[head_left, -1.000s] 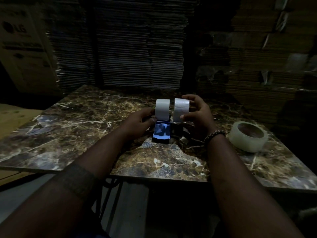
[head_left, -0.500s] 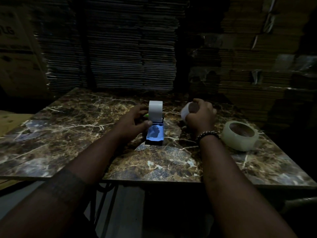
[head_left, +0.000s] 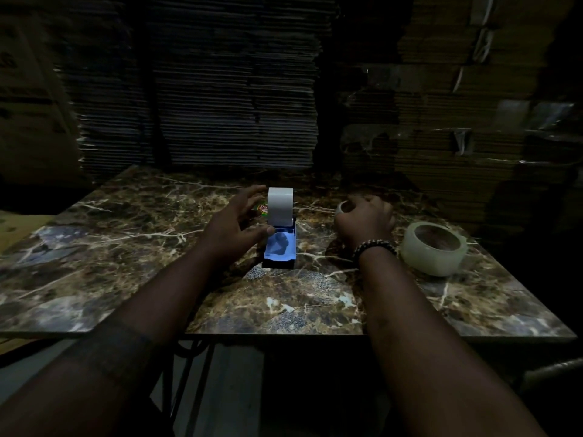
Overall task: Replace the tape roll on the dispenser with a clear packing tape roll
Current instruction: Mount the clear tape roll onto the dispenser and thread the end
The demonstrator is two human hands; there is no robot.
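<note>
A dark tape dispenser is sitting near the middle of the marble-patterned counter, its sloped front catching a bluish sheen. A white tape roll is standing upright on edge in it, the broad pale band facing the person, with a bit of green and red label showing at its left side.

The left hand is hovering just beside the dispenser, fingers spread apart and reaching around the left of the white roll, the thumb tip lying at the dispenser's left edge; whether the fingers are actually touching the roll I cannot tell. The right hand is resting knuckles-up on the counter to the right of the dispenser, closed around a small pale rounded object of which only the left end is peeking out. A beaded bracelet is circling that wrist.

The clear packing tape roll is lying flat on the counter just right of the right wrist, well apart from the dispenser. It is looking translucent and faintly yellowish, thick-walled, with a brown cardboard core open upward.

Stacks of flattened cardboard are rising behind the counter in the gloom.
</note>
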